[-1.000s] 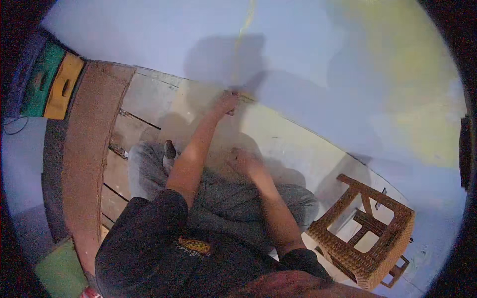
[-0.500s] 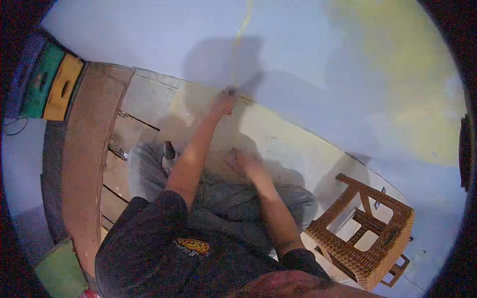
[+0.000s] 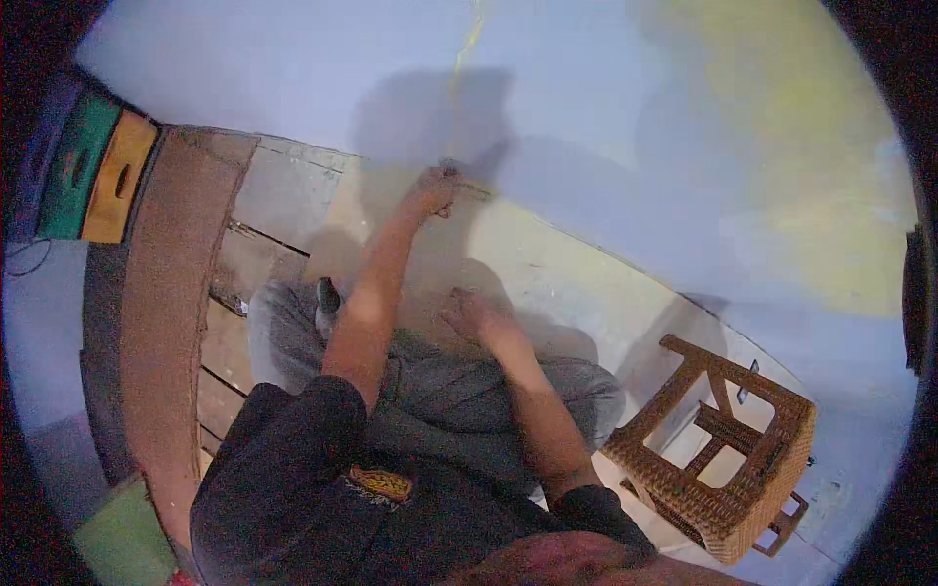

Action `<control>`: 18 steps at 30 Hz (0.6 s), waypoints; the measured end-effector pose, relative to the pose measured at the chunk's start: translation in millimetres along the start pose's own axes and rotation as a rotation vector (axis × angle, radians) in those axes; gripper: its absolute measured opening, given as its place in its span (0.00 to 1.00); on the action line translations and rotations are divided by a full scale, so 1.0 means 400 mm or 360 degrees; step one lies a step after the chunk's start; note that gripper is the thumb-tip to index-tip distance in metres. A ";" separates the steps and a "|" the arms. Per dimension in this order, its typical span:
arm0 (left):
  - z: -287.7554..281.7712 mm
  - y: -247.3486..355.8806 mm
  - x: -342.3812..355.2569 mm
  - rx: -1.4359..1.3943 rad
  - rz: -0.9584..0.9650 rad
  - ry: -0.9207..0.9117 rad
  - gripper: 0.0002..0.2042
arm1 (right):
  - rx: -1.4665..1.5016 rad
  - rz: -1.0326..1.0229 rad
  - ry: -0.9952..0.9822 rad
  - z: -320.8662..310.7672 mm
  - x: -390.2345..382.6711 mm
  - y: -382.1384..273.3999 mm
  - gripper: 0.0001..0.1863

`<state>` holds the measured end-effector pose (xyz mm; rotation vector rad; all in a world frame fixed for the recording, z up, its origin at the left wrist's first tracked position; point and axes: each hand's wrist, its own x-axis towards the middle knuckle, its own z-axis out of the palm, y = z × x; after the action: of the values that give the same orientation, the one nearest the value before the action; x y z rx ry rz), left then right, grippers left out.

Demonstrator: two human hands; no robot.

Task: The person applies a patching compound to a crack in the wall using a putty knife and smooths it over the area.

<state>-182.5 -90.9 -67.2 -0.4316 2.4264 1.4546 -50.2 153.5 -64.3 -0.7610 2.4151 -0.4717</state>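
I sit on the floor facing a pale blue wall with a thin yellow line running down it. My left hand reaches to the foot of the wall below that line, its fingers curled round something small and dark that I cannot make out. My right hand hangs over my lap and the shadowed floor, lower and to the right, with loosely spread fingers and nothing visible in them. A dark-and-grey foot shows beside my left forearm.
A woven brown stool lies tipped over at my right. At the left stand coloured drawer fronts in purple, green and yellow, beside a brown strip along the floor boards. A green square object is at the lower left.
My left hand has crept slightly up and left at the wall's foot. The whole view has shifted a little; my right hand stays about where it was.
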 end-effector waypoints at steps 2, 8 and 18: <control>-0.012 0.066 -0.021 -0.0334 -0.0062 0.0041 0.23 | -0.0101 0.0037 0.0004 0.025 0.000 0.042 0.32; 0.016 0.117 -0.101 -0.0365 -0.0275 -0.0175 0.22 | 0.0076 0.0074 -0.0191 -0.008 0.020 0.014 0.33; 0.074 -0.157 0.048 0.1483 0.0550 0.0334 0.25 | 0.0170 -0.0007 -0.0190 0.024 0.029 0.004 0.35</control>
<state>-172.9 -95.1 -138.6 0.0618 3.0911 0.2271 -53.0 146.1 -77.3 -0.7278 2.2590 -0.5371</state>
